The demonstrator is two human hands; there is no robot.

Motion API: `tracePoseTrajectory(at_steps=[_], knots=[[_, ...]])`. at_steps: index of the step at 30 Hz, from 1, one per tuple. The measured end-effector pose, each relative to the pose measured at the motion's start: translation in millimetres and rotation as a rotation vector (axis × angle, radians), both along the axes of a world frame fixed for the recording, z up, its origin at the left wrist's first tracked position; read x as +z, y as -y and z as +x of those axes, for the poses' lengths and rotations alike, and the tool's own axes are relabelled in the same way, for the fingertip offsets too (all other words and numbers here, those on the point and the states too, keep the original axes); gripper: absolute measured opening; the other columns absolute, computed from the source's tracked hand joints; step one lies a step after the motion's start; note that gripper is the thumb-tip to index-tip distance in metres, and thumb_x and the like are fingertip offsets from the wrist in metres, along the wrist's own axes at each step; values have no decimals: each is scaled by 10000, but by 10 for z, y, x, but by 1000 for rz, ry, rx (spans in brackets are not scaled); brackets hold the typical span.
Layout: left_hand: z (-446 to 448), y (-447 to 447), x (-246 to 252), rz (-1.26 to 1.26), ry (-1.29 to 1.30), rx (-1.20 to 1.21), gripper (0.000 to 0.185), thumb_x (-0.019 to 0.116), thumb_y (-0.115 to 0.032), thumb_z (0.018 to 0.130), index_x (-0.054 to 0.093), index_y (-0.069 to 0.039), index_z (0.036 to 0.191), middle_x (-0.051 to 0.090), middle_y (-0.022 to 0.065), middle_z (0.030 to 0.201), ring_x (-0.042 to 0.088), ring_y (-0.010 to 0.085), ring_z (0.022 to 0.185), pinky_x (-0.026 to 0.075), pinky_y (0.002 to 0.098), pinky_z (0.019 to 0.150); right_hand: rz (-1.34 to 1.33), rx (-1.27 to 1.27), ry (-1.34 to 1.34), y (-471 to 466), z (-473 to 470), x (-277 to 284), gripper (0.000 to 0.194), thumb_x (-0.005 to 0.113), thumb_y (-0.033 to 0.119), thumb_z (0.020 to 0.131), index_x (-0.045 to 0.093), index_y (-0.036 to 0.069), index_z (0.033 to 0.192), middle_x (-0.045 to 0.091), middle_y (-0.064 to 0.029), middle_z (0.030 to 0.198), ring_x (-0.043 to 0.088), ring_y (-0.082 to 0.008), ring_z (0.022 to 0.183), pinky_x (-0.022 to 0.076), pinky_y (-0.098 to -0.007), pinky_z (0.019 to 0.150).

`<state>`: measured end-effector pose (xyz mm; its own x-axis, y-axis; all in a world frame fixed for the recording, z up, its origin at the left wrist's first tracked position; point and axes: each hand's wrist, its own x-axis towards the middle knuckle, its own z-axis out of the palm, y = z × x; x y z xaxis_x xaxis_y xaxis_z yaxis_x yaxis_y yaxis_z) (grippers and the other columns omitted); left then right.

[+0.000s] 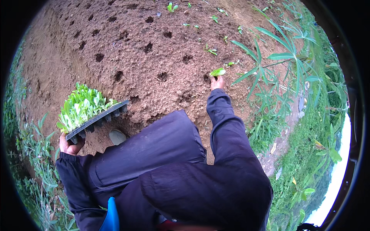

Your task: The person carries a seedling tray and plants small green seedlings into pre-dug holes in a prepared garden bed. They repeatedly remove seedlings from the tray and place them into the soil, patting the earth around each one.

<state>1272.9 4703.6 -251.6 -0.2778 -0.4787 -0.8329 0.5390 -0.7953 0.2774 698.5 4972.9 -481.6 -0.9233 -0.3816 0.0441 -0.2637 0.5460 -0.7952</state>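
Note:
My left hand [71, 146] grips the lower corner of a black plastic seedling tray [98, 117], which is tilted and packed with leafy green seedlings [82, 106]. Out ahead on the right, my right hand [217, 83] holds a single green seedling [217, 72] at the soil surface. Its leaves show beyond the fingertips; the roots and the tips of the fingers are hidden. A dark planting hole [206, 77] lies just left of that hand. Another hole [162, 76] is further left in the brown soil bed [138, 62].
Rows of holes [99, 57] run up the bed. Small planted seedlings [210, 50] stand along its right side. A long-leaved plant [292, 56] leans in from the right, close to my right forearm. Weeds [40, 167] grow at the lower left. A shoe tip [117, 137] shows below the tray.

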Motion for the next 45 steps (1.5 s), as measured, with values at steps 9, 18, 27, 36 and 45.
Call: tracePoseTrajectory(at_steps=[9,18,27,36,45], knots=[[-172,-136,172,-32,122,-5,247,481,-152,814,519,-20,1019,582,134,975,587,249,855,503,354,745,301,45,76,-22,38,-136,146,594,57,701,645,89,834,594,-115,698,567,-221,620,446,-322,591],[-214,-158,190,58,34,61,296,475,-211,806,509,-26,1035,572,140,990,566,283,884,468,405,790,912,121,-203,226,-2,80,154,579,233,730,676,231,850,605,-107,874,520,-241,881,385,-327,798],[-132,-260,124,56,125,33,326,402,-194,829,460,3,1082,550,169,998,568,287,837,491,403,730,193,161,152,-344,233,-334,220,690,59,606,588,25,797,568,-85,697,561,-185,655,466,-299,630],[-292,-475,36,-159,224,-121,328,335,-147,875,416,40,1132,536,193,1062,551,281,952,431,436,857,799,375,-48,640,438,739,352,672,150,669,592,51,997,603,-172,928,577,-308,892,446,-381,793],[-611,-546,322,-185,292,-188,334,391,-271,893,444,-63,1149,549,97,1077,551,208,917,434,378,763,62,1443,950,1550,2874,2281,164,582,135,804,630,27,917,611,-64,874,576,-121,739,463,-238,671]])
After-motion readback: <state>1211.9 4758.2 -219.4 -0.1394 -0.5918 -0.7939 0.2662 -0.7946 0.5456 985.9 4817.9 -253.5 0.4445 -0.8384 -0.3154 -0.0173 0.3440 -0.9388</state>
